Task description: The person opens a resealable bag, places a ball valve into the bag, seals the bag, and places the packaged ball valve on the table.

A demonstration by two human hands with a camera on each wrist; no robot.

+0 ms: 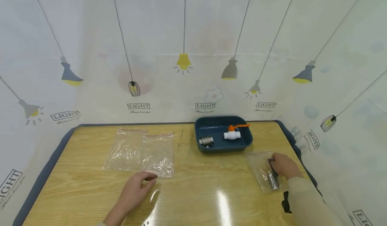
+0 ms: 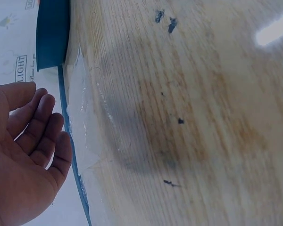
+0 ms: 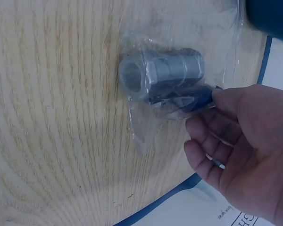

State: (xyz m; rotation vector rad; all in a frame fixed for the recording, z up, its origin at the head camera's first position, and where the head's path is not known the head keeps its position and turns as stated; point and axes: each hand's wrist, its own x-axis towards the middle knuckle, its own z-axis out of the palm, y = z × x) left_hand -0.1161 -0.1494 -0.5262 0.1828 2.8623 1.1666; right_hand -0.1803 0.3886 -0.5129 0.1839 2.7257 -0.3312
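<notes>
At the table's right, my right hand (image 1: 285,165) pinches the dark handle (image 3: 198,98) of a metal ball valve (image 3: 174,70). Clear film of a plastic zip bag (image 1: 256,168) covers the valve, which lies on its side with its round opening facing away from the hand. My left hand (image 1: 133,191) is held low at the front left, fingers loosely bent around nothing. Just beyond its fingertips lies a clear zip bag (image 1: 158,152), overlapping a second clear bag (image 1: 127,150) on its left.
A dark blue tray (image 1: 217,148) stands at the back edge. Inside are a metal valve fitting (image 1: 206,141) and a white ball valve (image 1: 232,135) with an orange handle. A small black object (image 1: 286,202) shows beside the right sleeve. The wooden table (image 1: 193,192) meets a printed cloth backdrop.
</notes>
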